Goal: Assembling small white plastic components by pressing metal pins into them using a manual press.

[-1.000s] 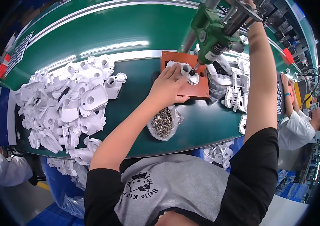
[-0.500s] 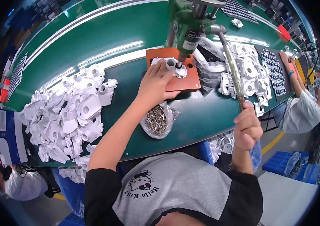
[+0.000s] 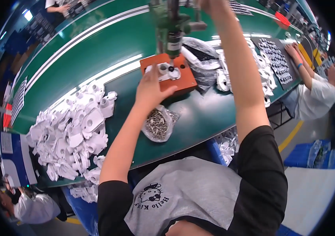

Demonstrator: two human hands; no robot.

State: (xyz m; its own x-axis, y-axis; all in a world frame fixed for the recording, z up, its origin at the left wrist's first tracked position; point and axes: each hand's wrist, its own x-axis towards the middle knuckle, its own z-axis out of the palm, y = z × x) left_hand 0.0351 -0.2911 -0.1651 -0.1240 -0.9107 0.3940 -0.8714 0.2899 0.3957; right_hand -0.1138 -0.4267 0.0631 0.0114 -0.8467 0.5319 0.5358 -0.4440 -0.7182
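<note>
A white molded housing (image 3: 174, 74) with a short round tube lies on an orange fixture block (image 3: 183, 83), under the spindle of a green hand-lever press (image 3: 174, 41). My left hand (image 3: 151, 87) is at the housing's left end, fingers stretched and slightly blurred, thumb spread toward the block's front edge. My right arm reaches far up past the press. At the top edge my right hand (image 3: 213, 5) is partly cut off and blurred, closed at the raised press lever (image 3: 197, 12). Nearer me, a clear bag of small metal pins (image 3: 157, 125) sits by my left forearm.
White housings (image 3: 73, 135) are heaped on the left of the green table, and more (image 3: 223, 80) lie at right beside a plastic bag with dark parts (image 3: 203, 59). A black tray of small parts (image 3: 274, 59) stands farther right, near a co-worker (image 3: 317, 88).
My right hand has swung the lever from the lower right to the top edge. My left fingers have shifted to the left end of the housing. The whole view has tilted a little.
</note>
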